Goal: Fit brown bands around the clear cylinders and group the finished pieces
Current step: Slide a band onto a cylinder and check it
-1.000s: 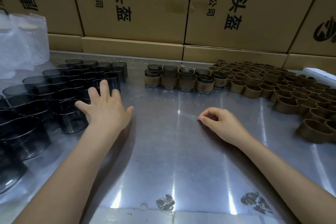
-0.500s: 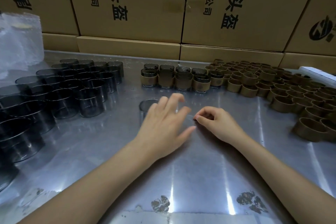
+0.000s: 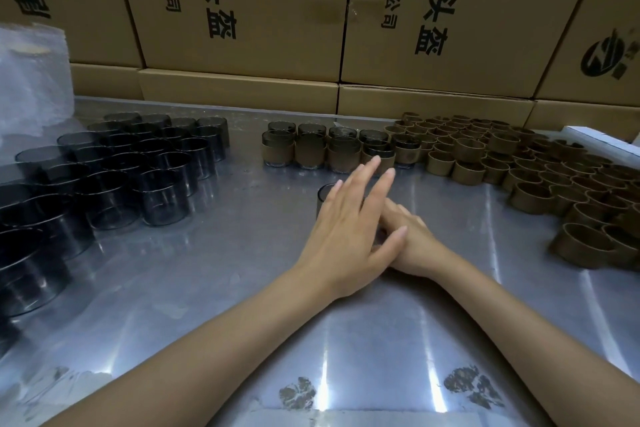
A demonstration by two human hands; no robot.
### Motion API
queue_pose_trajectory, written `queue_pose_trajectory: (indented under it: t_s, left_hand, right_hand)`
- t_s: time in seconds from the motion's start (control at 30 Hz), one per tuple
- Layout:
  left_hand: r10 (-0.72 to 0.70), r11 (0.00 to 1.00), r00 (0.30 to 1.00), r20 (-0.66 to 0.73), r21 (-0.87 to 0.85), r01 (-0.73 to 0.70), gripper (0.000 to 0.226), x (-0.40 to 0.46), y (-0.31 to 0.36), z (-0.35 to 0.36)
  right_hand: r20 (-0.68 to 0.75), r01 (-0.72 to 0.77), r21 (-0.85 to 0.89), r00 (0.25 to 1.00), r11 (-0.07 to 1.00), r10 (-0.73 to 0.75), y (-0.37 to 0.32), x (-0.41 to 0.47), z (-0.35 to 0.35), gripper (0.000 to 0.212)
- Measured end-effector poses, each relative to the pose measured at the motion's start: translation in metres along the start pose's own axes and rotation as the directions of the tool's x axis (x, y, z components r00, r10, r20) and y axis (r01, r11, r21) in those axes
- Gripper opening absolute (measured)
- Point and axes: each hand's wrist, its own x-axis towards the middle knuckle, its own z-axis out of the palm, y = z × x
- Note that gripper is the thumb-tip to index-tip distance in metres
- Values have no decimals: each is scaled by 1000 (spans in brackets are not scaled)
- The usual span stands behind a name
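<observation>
Shiny metal table (image 3: pixel 207 288) — printed cardboard boxes (image 3: pixel 242 10) stacked behind, glare streaks.

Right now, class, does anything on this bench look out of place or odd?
One clear cylinder stands alone mid-table, apart from the stock at left and partly hidden behind the left hand. Two dark worn patches mark the table's near edge. Otherwise the groups look tidy.

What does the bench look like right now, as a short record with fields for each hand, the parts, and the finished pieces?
left hand: fingers straight, reaching over a lone clear cylinder
right hand: partly hidden under the left hand; grip cannot be told
clear cylinders: bare, clustered at left
brown bands: loose, massed at right
finished pieces: banded group at centre rear
surface: metal table
backdrop: cardboard boxes
</observation>
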Motion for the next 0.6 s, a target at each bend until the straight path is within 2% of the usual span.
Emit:
queue_pose_trajectory:
  t_s: [0.07,0.2,0.3,0.4,0.5,0.6]
  left_hand:
    - [31,1000,1000,0,2,-31,63,2,1,3]
    - [13,1000,1000,-3,-6,-13,56,5,-6,2]
    - [-59,997,998,5,-55,59,56,8,-16,-1]
    - [-139,982,990,3,-125,139,62,9,-27,-5]
    - [-177,949,979,105,-246,198,71,8,-33,-8]
    - [-156,933,958,240,-284,223,66,7,-36,-8]
  right_hand:
    - [-44,-17,36,999,999,18,2,2,2,45]
    - [-133,15,276,991,961,23,5,1,2,58]
    - [-240,63,458,969,887,54,7,-1,1,46]
    - [-375,147,516,925,844,68,3,-2,-2,45]
    - [-477,212,550,873,808,96,-2,-2,-5,51]
    - [-444,123,512,885,850,139,2,-1,-7,57]
